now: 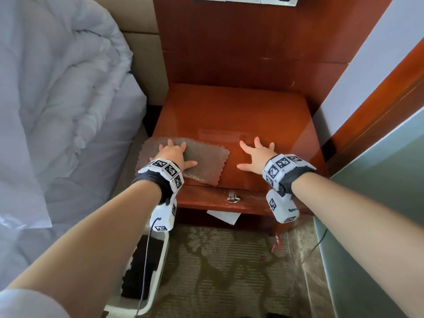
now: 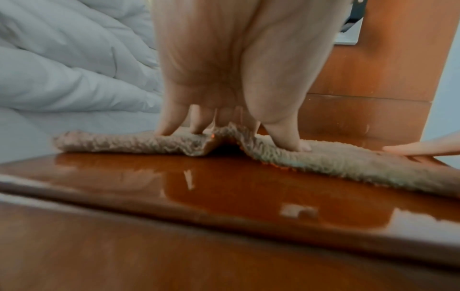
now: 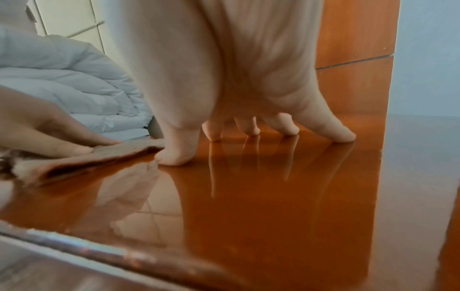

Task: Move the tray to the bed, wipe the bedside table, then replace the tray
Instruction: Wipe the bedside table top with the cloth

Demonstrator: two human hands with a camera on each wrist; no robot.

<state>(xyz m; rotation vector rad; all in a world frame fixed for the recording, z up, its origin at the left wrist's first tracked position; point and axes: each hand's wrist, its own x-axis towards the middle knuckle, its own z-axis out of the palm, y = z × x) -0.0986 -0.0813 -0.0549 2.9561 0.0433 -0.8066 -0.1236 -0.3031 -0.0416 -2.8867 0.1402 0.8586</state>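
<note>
Your left hand (image 1: pixel 172 154) pressed the soft cloth (image 1: pixel 202 157) flat, fingers spread; right hand (image 1: pixel 257 154) splayed on the slick bedside table (image 1: pixel 229 115). It'd probably bunch, so press mid-cloth.

A patterned olive-brown carpet (image 1: pixel 229 267) is seen below. A white sheet of paper (image 1: pixel 223 216) is tucked beneath a metal drawer handle (image 1: pixel 233 198). A white wall socket panel (image 1: pixel 243 0) is mounted above.

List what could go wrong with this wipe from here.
1. The cloth overhangs the table front edge; a pull toward the person might drag it off.
2. It is humped under the left hand, so wiping may be patchy.
3. The right hand lies flat on the glossy top and may leave prints.
</note>
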